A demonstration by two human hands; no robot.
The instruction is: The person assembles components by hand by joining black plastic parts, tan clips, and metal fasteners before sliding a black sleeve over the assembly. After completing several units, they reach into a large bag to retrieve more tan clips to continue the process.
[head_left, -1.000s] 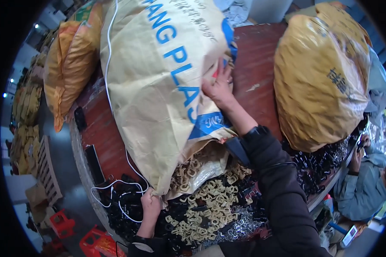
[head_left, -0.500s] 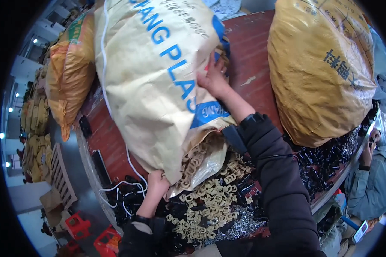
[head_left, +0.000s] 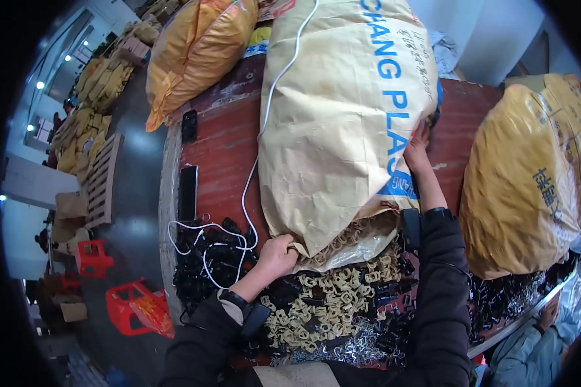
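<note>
A large cream paper sack (head_left: 329, 142) with blue print lies on the red table, its opened mouth toward me. Beige ring-shaped plastic pieces (head_left: 348, 238) show inside the mouth. My left hand (head_left: 276, 258) is closed on the sack's edge at the left corner of the mouth. On the sack's right side, my right hand (head_left: 418, 148) grips the paper, its fingertips partly hidden by the sack. In front of the mouth, similar beige pieces (head_left: 323, 303) are heaped among small black parts (head_left: 216, 255) and silvery metal bits (head_left: 348, 345).
A white cord (head_left: 255, 174) runs along the sack's left side. Yellow woven sacks stand at right (head_left: 516, 187) and far left (head_left: 200, 51). Red stools (head_left: 126, 309) are on the floor at left. A co-worker's sleeve (head_left: 529, 351) shows at lower right. Bare red tabletop (head_left: 223, 138) shows left of the sack.
The view has swung left, so the sack and both hands appear farther right. Both hands keep their hold on the sack, which now looks more upright in the picture.
</note>
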